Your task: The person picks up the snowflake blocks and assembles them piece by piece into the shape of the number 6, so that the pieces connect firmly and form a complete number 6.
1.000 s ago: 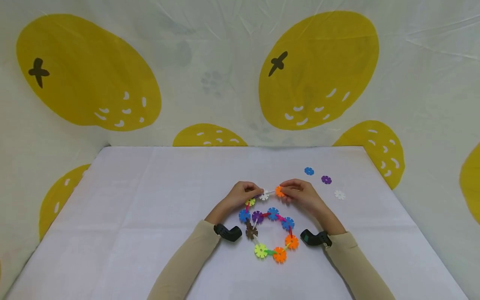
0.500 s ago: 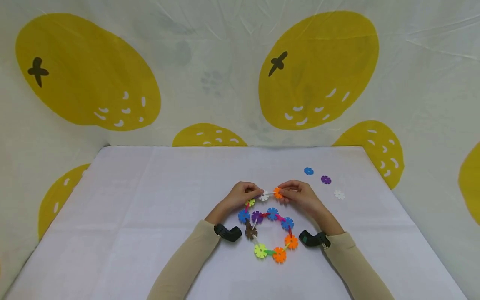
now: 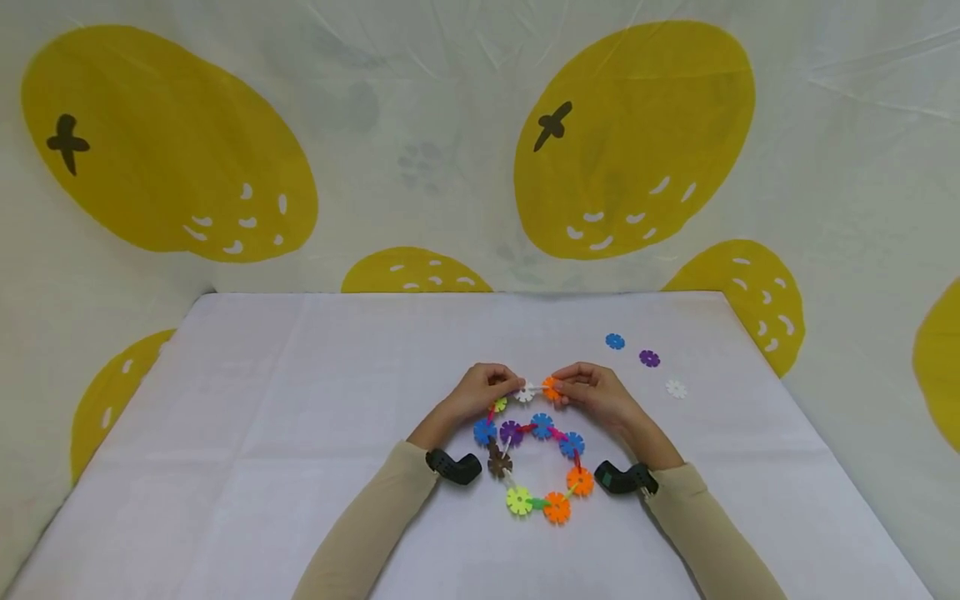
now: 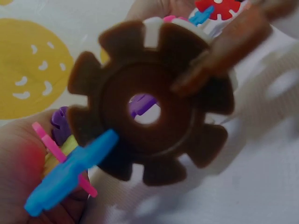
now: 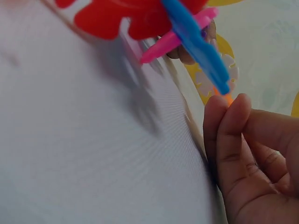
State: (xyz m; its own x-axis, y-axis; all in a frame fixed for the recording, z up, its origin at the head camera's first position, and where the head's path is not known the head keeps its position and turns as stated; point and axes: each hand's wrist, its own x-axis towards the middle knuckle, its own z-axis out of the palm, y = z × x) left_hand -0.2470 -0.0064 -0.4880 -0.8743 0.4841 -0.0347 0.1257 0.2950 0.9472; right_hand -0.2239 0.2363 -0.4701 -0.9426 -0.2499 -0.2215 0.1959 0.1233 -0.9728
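Note:
My left hand (image 3: 483,392) pinches the upper end of a chain of interlocking plastic discs, beside a white disc (image 3: 524,392). A purple disc (image 4: 60,125) shows close by the fingers in the left wrist view. Opposite, thumb and fingers of my right hand (image 3: 592,390) pinch an orange disc (image 3: 551,388), mostly hidden by fingertips in the right wrist view. A thin white disc seen edge-on bridges the white and orange discs. Below the hands the chain curves round in a loop, with a brown disc (image 3: 499,463), a blue disc (image 3: 542,426) and a yellow-green disc (image 3: 519,501).
Loose on the white table (image 3: 300,375), right of and beyond my right hand, lie a blue disc (image 3: 615,342), a purple disc (image 3: 649,358) and a white disc (image 3: 677,389). A patterned cloth (image 3: 420,125) hangs behind the table.
My right hand has shifted slightly left with the orange disc, closer to the white disc. My left hand keeps its grip. The head view has turned a little.

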